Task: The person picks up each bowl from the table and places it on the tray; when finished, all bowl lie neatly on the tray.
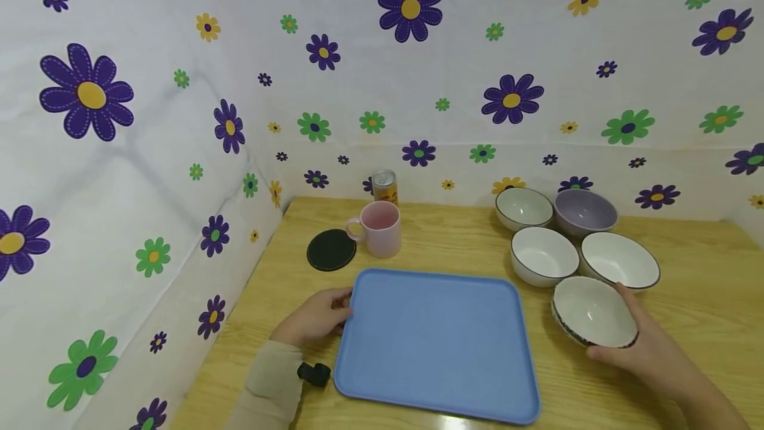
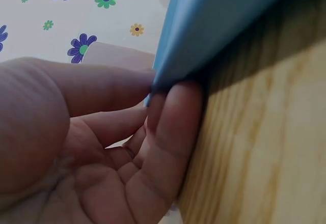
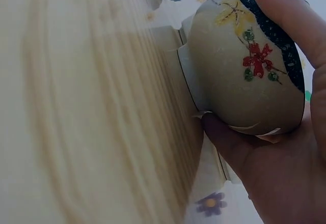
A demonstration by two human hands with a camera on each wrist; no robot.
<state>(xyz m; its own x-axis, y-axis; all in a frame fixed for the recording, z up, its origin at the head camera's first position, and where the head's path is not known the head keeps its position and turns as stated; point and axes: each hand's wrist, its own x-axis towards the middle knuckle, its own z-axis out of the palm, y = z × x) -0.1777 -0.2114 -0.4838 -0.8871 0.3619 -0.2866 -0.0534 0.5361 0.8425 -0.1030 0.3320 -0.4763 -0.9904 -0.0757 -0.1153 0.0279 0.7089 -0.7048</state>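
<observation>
1. The left hand [image 1: 316,317] was clamped on the left rim of a blue rectangular tray with rounded corners [image 1: 438,344], thumb against the edge and fingers tucked between its underside and the wood, presumably to steady it.
2. The right hand [image 1: 650,350] gripped a round, ceramic-looking bowl with a floral outside [image 1: 595,312], thumb and fingers spread apart around it; a smooth curved wall probably called for pressure from opposing sides.
3. That bowl was just right of the tray, nearer the person than the other bowls. Whether its foot touched the pale wooden table [image 1: 453,231] could not be told.
4. Beyond it, a greyish-white bowl [image 1: 524,208], a purple bowl [image 1: 586,211], a deep white dark-rimmed bowl [image 1: 544,254] and a wide white bowl [image 1: 621,259] stood bunched, perhaps to save room.
5. Behind the tray's left part were a pink mug [image 1: 382,234], a metal can [image 1: 384,186] and a flat black disc [image 1: 331,249], seemingly set aside from both hands.
6. The held bowl looked glossy white inside, cream outside, with yellow and red flowers, green dots and a speckled dark-blue band at the rim. The tray was plain, with a raised lip.
</observation>
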